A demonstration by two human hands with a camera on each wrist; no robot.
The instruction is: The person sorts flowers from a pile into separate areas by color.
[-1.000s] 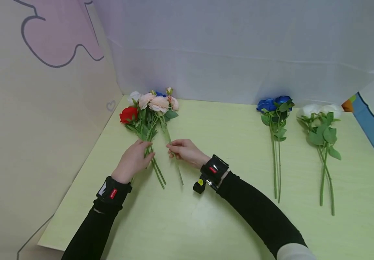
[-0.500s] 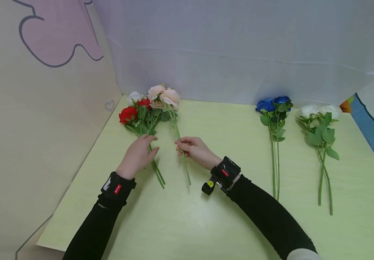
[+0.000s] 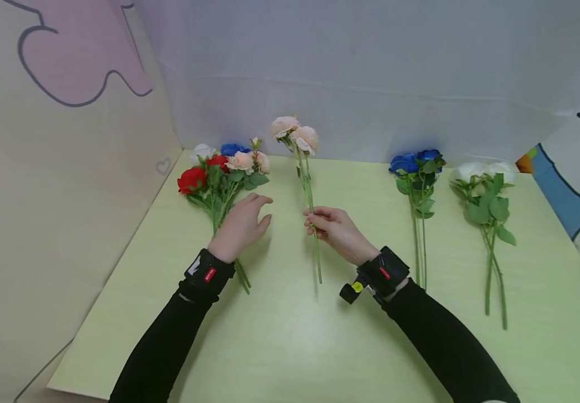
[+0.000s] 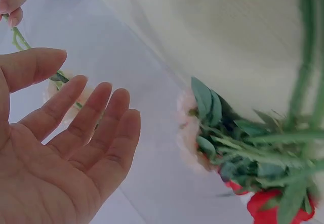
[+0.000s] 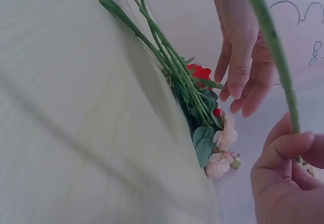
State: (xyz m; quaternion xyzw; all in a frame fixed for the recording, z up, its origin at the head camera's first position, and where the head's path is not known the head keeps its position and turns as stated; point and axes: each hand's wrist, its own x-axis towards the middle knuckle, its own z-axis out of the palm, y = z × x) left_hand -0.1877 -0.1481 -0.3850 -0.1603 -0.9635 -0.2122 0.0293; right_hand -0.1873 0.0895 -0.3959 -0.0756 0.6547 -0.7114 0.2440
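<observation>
In the head view my right hand point(image 3: 337, 229) pinches the green stem of a pale pink artificial flower point(image 3: 303, 140) with two blooms, its heads raised in front of the back wall. The right wrist view shows the stem point(image 5: 278, 57) between thumb and fingers. My left hand point(image 3: 241, 224) hovers over the stems of a mixed bunch, fingers spread and holding nothing; its bare palm point(image 4: 55, 173) shows in the left wrist view. That bunch has red roses point(image 3: 192, 179), a white bloom point(image 3: 202, 151), a blue one point(image 3: 234, 149) and pink blooms point(image 3: 241, 162).
Two blue roses point(image 3: 415, 161) lie on the right of the pale yellow table point(image 3: 279, 347). Beside them, further right, are white flowers point(image 3: 483, 170) with crossed stems point(image 3: 493, 268). A pale cloth wall point(image 3: 350, 84) rises behind the table's back edge.
My right hand has drawn the pink flower out of the bunch, to the right and up. My left hand has shifted right and lifted off the stems.
</observation>
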